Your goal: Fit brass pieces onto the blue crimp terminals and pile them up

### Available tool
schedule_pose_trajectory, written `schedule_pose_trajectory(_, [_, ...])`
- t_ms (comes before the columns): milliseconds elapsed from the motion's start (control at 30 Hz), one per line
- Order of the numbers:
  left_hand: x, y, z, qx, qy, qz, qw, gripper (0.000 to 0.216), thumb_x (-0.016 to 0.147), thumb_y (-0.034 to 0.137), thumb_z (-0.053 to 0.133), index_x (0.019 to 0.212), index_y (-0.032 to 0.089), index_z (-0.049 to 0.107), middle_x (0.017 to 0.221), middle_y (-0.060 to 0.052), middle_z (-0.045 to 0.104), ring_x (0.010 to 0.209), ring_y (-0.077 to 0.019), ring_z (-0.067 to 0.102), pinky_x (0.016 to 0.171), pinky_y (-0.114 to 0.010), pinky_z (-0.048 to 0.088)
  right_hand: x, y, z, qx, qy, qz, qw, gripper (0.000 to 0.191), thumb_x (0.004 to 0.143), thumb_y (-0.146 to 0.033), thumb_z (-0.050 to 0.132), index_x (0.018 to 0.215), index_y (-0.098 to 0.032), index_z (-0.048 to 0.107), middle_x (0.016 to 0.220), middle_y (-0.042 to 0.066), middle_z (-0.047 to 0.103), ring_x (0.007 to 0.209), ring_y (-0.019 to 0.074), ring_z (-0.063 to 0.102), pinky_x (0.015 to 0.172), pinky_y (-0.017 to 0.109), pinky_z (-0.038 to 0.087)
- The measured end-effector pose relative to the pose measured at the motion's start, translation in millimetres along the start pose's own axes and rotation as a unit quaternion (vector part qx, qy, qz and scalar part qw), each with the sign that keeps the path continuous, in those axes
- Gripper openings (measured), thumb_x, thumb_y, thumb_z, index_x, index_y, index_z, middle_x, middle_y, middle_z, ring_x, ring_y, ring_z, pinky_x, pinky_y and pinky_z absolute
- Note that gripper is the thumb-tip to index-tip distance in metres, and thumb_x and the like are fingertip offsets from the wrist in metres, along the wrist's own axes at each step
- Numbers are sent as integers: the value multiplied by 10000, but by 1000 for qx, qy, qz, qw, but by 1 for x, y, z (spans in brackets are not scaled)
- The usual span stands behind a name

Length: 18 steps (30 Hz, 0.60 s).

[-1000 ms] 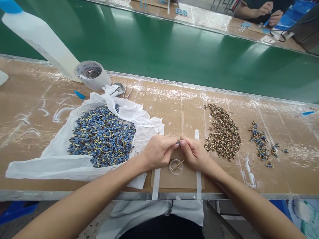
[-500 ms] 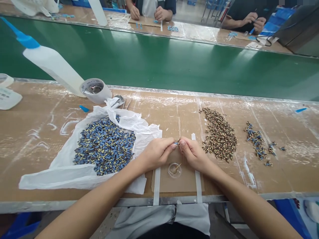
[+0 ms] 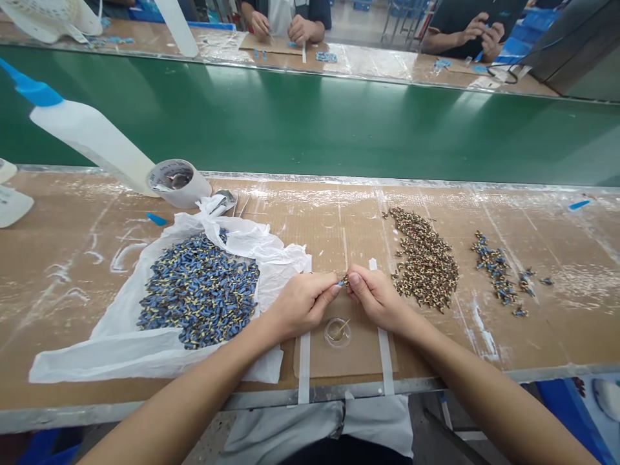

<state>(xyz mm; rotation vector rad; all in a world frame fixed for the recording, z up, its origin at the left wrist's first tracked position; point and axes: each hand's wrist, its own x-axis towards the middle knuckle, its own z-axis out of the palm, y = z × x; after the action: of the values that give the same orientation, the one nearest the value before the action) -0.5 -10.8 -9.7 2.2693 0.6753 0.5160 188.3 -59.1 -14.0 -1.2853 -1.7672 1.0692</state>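
Head view: pinching a tiny blue-and-brown piece (image 3: 341,282) between left grip (image 3: 306,302) and right grip (image 3: 378,298) — closed on it from both sides. Held over the desk (image 3: 310,213), near a clear dish (image 3: 332,337) with a thin stick (image 3: 343,327) inside. Flanked at left by a mostly blue heap (image 3: 198,290) on white sheeting (image 3: 101,361), at right by a brown pile (image 3: 426,265) — farther right, by a small cluster (image 3: 495,266).

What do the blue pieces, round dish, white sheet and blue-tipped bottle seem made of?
Blue pieces: perhaps plastic or resin, from the opaque colour; finish too small to judge.
Round dish: probably clear plastic, glossy; the board shows through.
White sheet: thin paper or film, fairly matte; creased, slightly see-through.
Blue-tipped bottle: likely smooth plastic; its wall looks milky and translucent.
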Motion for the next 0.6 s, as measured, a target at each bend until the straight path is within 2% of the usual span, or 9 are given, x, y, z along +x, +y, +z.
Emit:
schedule_pose_trajectory(333, [-2,-1,3,10,11,9,1000,329,986,280,325,704,173,456,644,6,489,584,-123,435,582,-251,339,-1,0,1,-33,-13,-17,999,345,1023,-367,289,747,-211,427,607,-24,428,545,131,435,553,263,327])
schedule_pose_trajectory(600, [-5,-2,5,55,-15,28,998,280,970,254,332,764,176,505,664,-22,560,623,-154,529,579,-268,347,-4,4,2,-111,-50,-34,992,342,1019,-364,276,721,-220,358,617,-18,411,548,137,426,546,269,294])
